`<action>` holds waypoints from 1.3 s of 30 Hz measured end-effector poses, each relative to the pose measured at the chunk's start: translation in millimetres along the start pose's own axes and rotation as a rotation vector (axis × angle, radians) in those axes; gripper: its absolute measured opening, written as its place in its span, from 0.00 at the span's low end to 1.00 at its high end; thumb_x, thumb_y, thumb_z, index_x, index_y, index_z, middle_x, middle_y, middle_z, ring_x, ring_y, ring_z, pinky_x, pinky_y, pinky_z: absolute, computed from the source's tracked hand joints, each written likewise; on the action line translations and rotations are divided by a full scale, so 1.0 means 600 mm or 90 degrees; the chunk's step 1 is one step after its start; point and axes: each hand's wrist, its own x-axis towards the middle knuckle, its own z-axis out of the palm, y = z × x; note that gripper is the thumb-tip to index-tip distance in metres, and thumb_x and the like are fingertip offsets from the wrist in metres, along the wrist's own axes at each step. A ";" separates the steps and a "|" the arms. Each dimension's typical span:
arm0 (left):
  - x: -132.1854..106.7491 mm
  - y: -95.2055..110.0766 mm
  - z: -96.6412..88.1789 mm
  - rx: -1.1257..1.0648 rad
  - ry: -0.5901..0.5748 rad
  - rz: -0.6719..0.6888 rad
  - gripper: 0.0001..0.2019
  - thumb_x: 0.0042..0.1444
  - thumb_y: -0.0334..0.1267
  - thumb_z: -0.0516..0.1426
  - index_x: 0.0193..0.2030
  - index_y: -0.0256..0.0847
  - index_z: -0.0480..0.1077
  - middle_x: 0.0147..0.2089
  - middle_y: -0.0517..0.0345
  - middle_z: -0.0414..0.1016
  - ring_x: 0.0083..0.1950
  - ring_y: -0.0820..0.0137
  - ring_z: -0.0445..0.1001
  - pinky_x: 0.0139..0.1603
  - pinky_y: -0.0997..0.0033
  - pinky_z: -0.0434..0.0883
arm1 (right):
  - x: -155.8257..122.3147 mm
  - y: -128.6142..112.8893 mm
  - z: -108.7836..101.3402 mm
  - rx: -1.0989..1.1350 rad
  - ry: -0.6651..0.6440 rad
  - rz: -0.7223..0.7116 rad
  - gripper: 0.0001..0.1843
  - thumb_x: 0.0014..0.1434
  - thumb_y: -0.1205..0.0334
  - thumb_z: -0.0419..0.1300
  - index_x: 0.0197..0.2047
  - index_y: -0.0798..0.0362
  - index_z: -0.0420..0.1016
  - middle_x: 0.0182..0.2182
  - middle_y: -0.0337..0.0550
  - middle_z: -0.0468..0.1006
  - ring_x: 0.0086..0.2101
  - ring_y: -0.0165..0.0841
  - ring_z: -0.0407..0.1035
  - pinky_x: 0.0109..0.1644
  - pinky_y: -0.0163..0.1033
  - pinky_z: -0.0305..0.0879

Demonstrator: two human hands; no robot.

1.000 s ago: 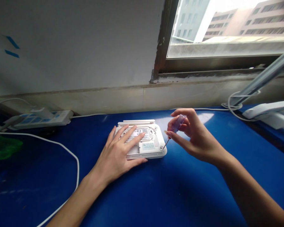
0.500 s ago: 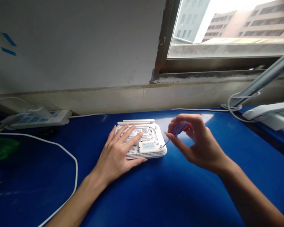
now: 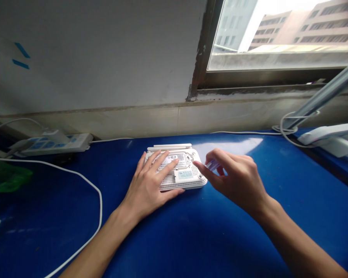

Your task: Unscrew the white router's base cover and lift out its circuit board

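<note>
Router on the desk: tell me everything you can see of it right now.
The white plastic router lies upside down on the blue desk, its perforated underside up, with a pale label and a round recess near one corner. Flat white antennas lie folded along its far edge. The left hand rests spread on it; the right hand, pinching a clear-handled screwdriver, is at its right edge, contact unclear.

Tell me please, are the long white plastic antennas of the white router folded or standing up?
Folded: the white antennas lie flat side by side along the far edge of the router.
</note>
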 end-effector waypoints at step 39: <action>0.000 -0.005 0.005 0.019 0.015 0.015 0.37 0.62 0.62 0.64 0.75 0.52 0.66 0.77 0.48 0.64 0.77 0.45 0.61 0.78 0.31 0.53 | 0.004 -0.013 0.008 0.142 -0.022 0.028 0.31 0.64 0.75 0.58 0.70 0.52 0.66 0.51 0.47 0.82 0.33 0.32 0.77 0.35 0.38 0.73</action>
